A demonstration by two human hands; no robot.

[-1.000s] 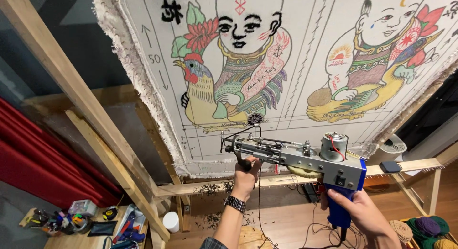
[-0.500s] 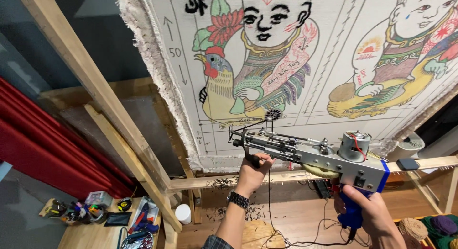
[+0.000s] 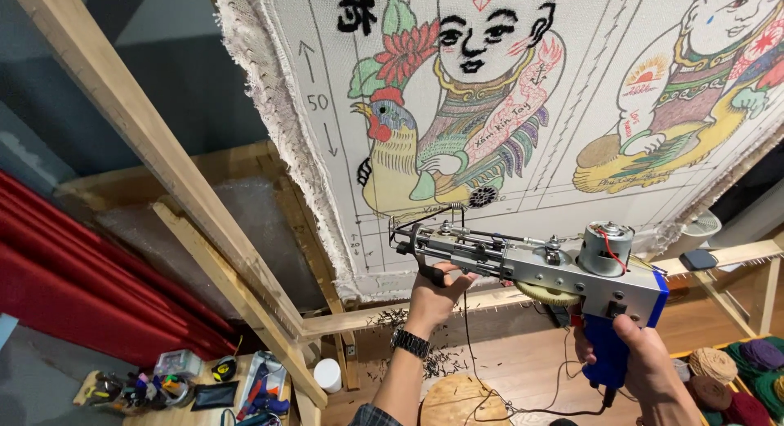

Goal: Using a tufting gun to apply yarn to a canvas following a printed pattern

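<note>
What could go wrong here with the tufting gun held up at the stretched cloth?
The cord hanging from the tufting gun might snag on the wooden frame or on the right hand. The left hand grips close under the needle end, so fingers may be at risk. A slipped tip could mar the tufted rooster.

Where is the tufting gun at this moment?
In the head view, the tufting gun is lower right, held by the left hand and right hand, just below the stretched cloth.

The tufting gun (image 3: pixel 531 267) hides the left hand's fingers. The picture's edges crop the stretched cloth (image 3: pixel 523 132) and yarn balls (image 3: pixel 739 377).
</note>
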